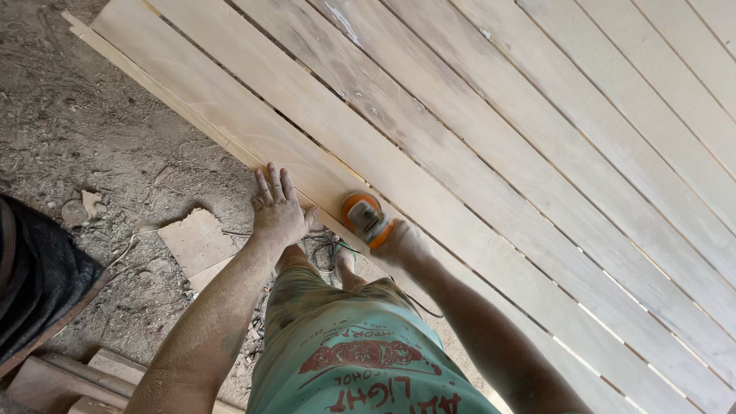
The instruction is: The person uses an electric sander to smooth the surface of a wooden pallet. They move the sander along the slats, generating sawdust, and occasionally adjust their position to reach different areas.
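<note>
**Sander on the plank edge**

The right hand [400,244] is closed around an orange sander [365,215] — its disc sits on the pale plank [307,115]. Just beside it, the left hand [277,208] lies flat, fingers spread, on the same plank's near edge.

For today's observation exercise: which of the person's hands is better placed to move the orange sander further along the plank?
Probably the right hand: it already grips the orange sander on the plank. The left hand lies flat, fingers spread, at the plank's edge.
</note>
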